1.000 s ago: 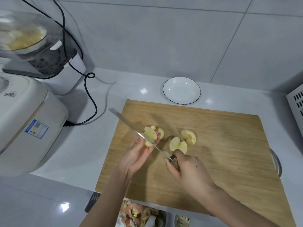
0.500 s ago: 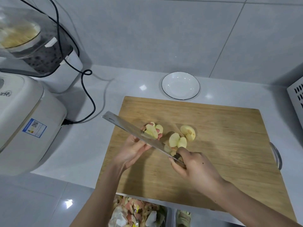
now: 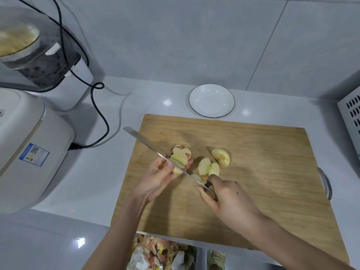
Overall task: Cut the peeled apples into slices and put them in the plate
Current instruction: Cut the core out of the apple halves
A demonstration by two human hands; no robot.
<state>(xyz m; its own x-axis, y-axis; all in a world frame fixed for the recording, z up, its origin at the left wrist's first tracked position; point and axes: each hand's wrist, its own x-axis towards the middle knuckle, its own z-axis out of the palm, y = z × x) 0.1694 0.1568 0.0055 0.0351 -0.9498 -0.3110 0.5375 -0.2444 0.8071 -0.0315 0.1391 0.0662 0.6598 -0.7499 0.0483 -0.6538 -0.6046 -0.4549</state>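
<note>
Currently mid-cut; head view is the only one.

Left hand (image 3: 157,176) is raised just above the rectangular wooden cutting board (image 3: 263,172), fingers curled round a pale yellow peeled apple chunk (image 3: 180,158). Right hand (image 3: 226,195) is wrapped tight round the handle of the long steel knife (image 3: 152,147). The blade runs up-left across the chunk, tip out past the board's left edge. It reads as in-hand slicing or coring; can't tell which.

My read on the step: slicing phase, nothing plated. Round white plate with a thin dark rim (image 3: 211,101) sits on the white counter (image 3: 97,172) just beyond the board's far edge, empty.

Next move calls for finishing the pass through the held chunk with the edge clear of the left thumb (image 3: 169,165), which sits right at the blade. After that, the loose wedges need thinning and a carry to the plate.

Counts:
- hands: 2, both gripping
- knife: 1; plate: 1
- board: 1, metal loop handle (image 3: 325,182) on its right edge
- apple on board: 3 clear pieces, a touching pair of wedges (image 3: 208,168) mid-board and a single wedge (image 3: 221,157) just right of them; a possible small fourth bit under the blade, too hidden to confirm
- apple in left hand: 1 clump, seems partly split, slice number unclear
- appliances at left: 2, a cream rice cooker (image 3: 25,145) and a white unit with a clear lid (image 3: 39,61)
- black power cable (image 3: 101,117): at least 1
- grey vented box (image 3: 352,117): 1, at the right edge
- bin of red-and-pale peel scraps (image 3: 155,254): 1, below the board's near edge
</note>
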